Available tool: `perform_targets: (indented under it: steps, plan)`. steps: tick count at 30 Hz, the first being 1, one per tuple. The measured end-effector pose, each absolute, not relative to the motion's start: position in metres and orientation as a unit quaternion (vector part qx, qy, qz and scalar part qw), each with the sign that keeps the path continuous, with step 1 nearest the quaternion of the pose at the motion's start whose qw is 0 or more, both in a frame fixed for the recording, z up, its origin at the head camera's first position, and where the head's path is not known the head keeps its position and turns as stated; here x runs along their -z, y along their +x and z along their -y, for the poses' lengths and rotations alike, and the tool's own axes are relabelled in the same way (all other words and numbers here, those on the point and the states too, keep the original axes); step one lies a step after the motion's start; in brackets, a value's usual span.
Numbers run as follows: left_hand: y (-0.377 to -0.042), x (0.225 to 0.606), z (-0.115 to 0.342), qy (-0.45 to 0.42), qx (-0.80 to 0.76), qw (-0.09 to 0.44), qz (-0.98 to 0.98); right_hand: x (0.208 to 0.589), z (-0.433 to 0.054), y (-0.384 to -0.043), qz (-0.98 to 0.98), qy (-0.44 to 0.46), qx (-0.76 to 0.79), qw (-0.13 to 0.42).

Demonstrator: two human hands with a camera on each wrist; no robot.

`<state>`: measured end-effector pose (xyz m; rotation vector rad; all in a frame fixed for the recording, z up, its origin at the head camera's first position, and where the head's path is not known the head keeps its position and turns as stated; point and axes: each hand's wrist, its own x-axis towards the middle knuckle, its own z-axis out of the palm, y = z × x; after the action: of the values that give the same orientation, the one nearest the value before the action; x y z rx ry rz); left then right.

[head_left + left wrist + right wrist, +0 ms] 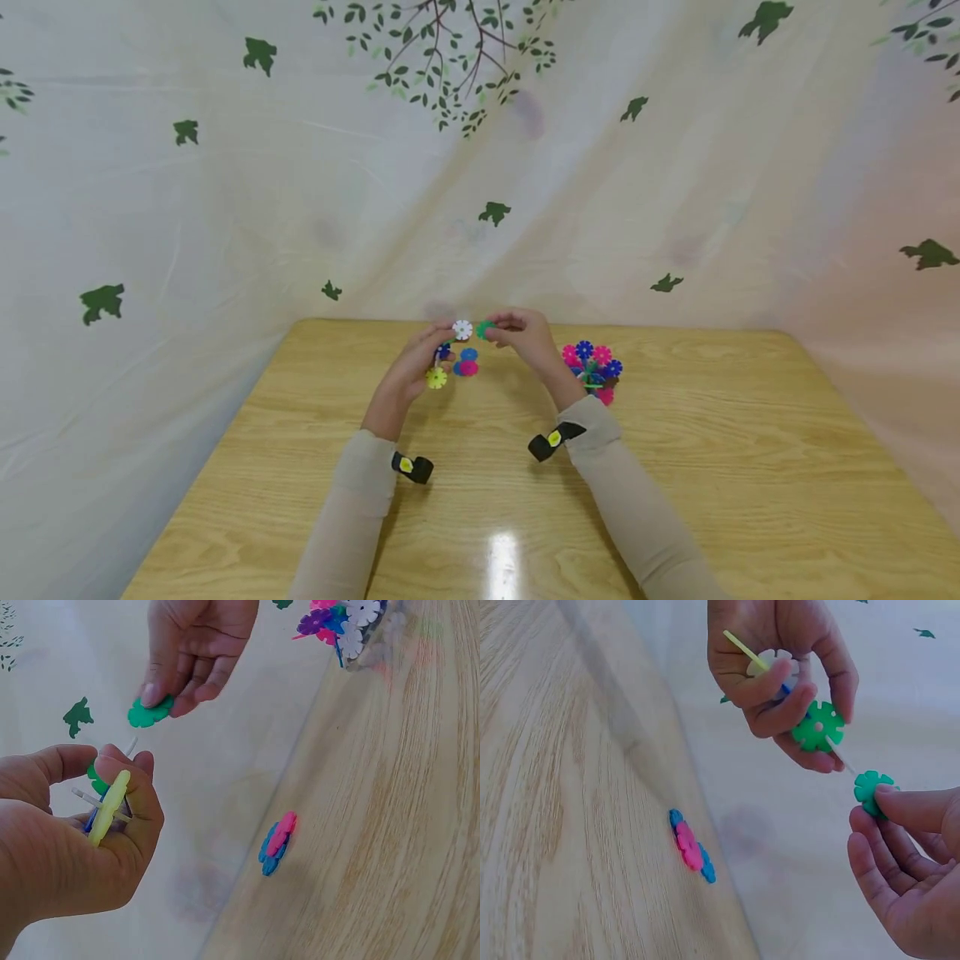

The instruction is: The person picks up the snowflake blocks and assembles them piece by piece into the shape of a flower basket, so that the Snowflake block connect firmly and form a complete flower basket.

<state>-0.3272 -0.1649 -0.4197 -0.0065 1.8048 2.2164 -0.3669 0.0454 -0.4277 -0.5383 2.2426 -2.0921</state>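
My left hand [412, 367] grips a small chain of interlocking flower-shaped plastic discs. In it are a yellow disc [110, 808], a white disc [462, 330], a blue disc [442, 351] and a green disc [817, 727]; the fingers partly cover them. Opposite, my right hand [528, 337] pinches a single green disc [871, 793] between thumb and fingers. In the right wrist view this disc is close to the white one's edge; whether they touch I cannot tell. Below the hands, a pink disc [468, 368] and blue discs [469, 354] lie overlapping on the table.
A cluster of pink, blue and green discs [602, 354] stands on the wooden table [480, 483], right of my right forearm. In the left wrist view, white and purple discs [349, 637] show at the top. A patterned cloth [420, 217] hangs behind the table.
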Motion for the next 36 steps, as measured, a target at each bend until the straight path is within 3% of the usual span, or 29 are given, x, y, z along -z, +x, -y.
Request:
perform_targets:
  steps: [11,36]
  plan:
    - [-0.328,0.421,0.163,0.016,-0.770,0.137,-0.624,0.424,-0.036,-0.357,-0.748,-0.174,0.637,-0.071]
    - [-0.332,0.418,0.141,0.044,-0.747,0.107,-0.654,0.430,-0.042,-0.362,-0.708,-0.175,0.669,-0.143]
